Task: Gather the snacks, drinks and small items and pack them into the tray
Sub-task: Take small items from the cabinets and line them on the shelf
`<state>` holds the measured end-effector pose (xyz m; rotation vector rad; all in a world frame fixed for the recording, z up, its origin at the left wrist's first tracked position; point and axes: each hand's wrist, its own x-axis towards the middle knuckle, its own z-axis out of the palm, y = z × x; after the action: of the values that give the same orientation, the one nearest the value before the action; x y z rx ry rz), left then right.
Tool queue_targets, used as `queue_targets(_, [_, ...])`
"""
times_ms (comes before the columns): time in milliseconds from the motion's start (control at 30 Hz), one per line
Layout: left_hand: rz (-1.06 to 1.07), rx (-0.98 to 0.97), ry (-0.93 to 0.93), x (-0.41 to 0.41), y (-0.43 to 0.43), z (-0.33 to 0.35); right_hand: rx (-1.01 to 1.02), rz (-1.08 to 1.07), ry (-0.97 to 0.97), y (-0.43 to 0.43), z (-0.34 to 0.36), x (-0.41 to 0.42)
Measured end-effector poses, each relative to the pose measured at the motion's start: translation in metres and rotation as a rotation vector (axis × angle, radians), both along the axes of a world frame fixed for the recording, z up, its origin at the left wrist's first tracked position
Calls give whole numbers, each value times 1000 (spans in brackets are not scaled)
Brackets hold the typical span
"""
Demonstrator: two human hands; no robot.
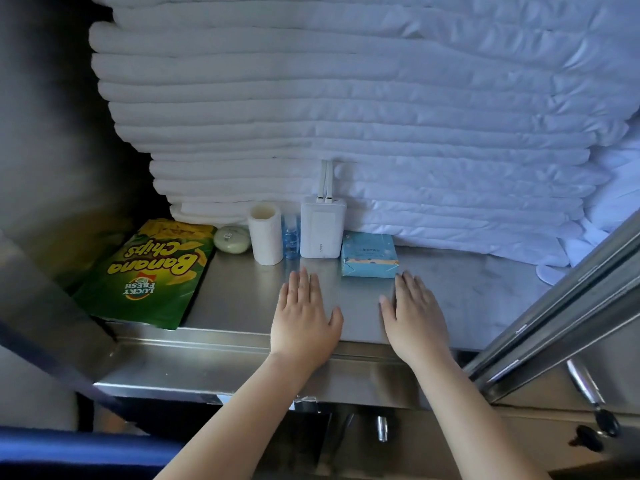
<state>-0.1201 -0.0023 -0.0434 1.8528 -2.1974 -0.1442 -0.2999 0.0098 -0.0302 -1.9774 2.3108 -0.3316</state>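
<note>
A green banana chips bag (152, 275) lies flat at the left of a steel shelf (242, 299). Along the back stand a pale green soap (231, 239), a white paper roll (265, 234), a small blue bottle (291, 240) and a white power bank (322, 229) with cables. A light blue tissue pack (369, 255) lies to their right. My left hand (304, 317) and my right hand (415, 317) rest flat on the shelf, fingers straight, holding nothing. My right fingertips sit just in front of the tissue pack. No tray is in view.
A tall stack of folded white linen (346, 98) fills the back of the shelf behind the items. A steel sliding door frame (554, 306) runs diagonally at the right, with a handle and keys (595, 410) below it. A dark wall stands at the left.
</note>
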Motion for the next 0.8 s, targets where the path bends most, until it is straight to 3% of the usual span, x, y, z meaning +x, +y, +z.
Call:
queue_targets(400, [51, 49, -186, -5, 49, 8, 48, 136, 136, 56, 7, 5])
queue_targets(533, [9, 104, -185, -15, 81, 31, 64, 289, 30, 90, 44, -10])
queue_targets(667, [-105, -30, -44, -36, 130, 83, -132, 405, -53, 151, 98, -40])
queue_targets(800, [-317, -251, 73, -88, 193, 155, -382, 344, -25, 227, 161, -94])
